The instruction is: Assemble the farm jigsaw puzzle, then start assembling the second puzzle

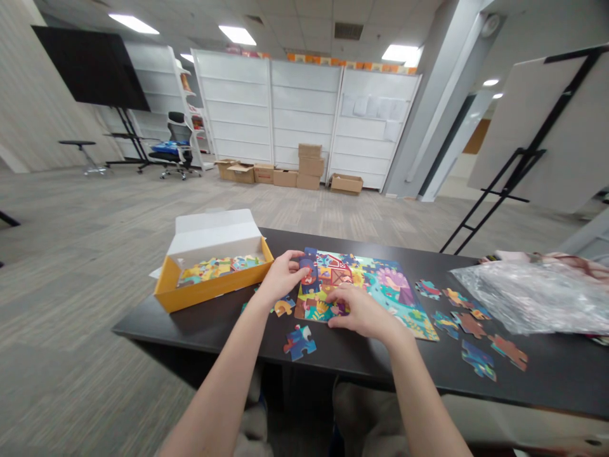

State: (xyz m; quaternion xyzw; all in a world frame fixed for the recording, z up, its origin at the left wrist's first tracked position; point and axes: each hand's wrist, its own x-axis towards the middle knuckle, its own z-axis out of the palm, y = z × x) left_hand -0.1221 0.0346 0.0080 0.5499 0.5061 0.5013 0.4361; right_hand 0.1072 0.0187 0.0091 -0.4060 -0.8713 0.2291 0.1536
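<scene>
A colourful jigsaw puzzle with a red barn and a purple peacock-like figure lies on the dark table. My left hand is at its upper left edge, thumb and fingers closed on a dark blue and red puzzle piece. Over the lower middle of the picture rests my right hand. Its thumb and fingers are apart and curved, touching the puzzle, and they hide part of it. A loose blue piece lies just in front of the puzzle, and an orange one lies beside my left wrist.
An open yellow box with more pieces stands at the left, its white lid raised. Several loose pieces lie right of the puzzle. Clear plastic wrapping is at the table's right end. Beyond are cardboard boxes and a whiteboard easel.
</scene>
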